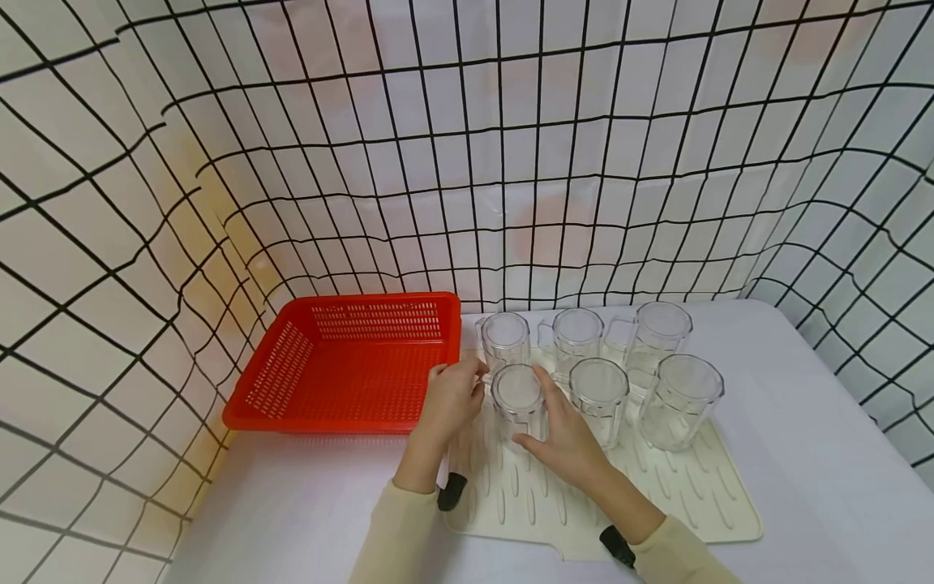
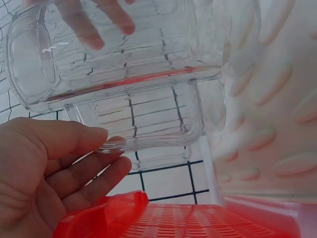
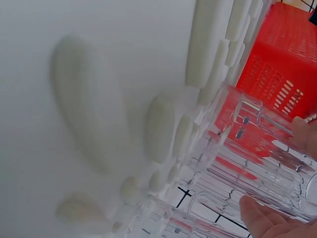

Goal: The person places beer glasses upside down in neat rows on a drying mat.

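Note:
A clear glass mug (image 1: pixel 520 410) stands at the front left of a group of similar mugs on a cream ridged drying mat (image 1: pixel 511 523). My left hand (image 1: pixel 454 397) pinches its handle (image 2: pixel 163 143) between thumb and fingers, seen closely in the left wrist view. On the mug's other side, my right hand (image 1: pixel 572 442) holds the body, thumb at the front and fingers toward the back. Through the glass, fingertips (image 2: pixel 124 25) of the right hand show against the wall. Close to the right hand's knuckles is another clear mug (image 1: pixel 601 397).
A red perforated plastic basket (image 1: pixel 350 426) sits left of the mat, with nothing visible inside. More clear mugs stand behind and to the right, including a back left mug (image 1: pixel 506 337) and a front right mug (image 1: pixel 682 401). Black wire grid (image 1: pixel 503 130) surrounds the white table (image 1: pixel 292 503).

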`<state>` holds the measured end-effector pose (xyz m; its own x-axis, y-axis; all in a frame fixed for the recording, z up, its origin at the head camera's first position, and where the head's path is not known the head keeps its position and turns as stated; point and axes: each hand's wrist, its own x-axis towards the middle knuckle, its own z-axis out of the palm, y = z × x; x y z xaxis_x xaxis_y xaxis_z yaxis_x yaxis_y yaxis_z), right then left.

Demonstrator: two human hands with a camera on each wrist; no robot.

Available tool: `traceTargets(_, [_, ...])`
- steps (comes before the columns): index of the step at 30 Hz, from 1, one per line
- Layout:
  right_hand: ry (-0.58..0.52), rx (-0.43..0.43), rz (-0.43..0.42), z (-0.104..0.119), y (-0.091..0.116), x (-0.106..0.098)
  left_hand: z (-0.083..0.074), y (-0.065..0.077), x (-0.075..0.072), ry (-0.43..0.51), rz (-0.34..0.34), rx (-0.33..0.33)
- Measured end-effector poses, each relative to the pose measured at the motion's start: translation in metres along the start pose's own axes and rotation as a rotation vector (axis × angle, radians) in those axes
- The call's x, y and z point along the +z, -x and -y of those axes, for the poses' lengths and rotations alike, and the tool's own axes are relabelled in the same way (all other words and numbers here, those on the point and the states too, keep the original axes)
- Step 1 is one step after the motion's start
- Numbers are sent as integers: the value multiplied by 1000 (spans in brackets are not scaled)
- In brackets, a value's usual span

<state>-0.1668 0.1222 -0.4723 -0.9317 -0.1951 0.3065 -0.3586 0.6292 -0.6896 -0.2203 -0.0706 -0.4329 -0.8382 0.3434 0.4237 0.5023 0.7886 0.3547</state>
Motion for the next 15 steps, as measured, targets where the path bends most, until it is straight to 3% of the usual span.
traceTargets(15, [59, 45, 2, 15, 15, -11, 1, 7, -1, -40, 65, -50])
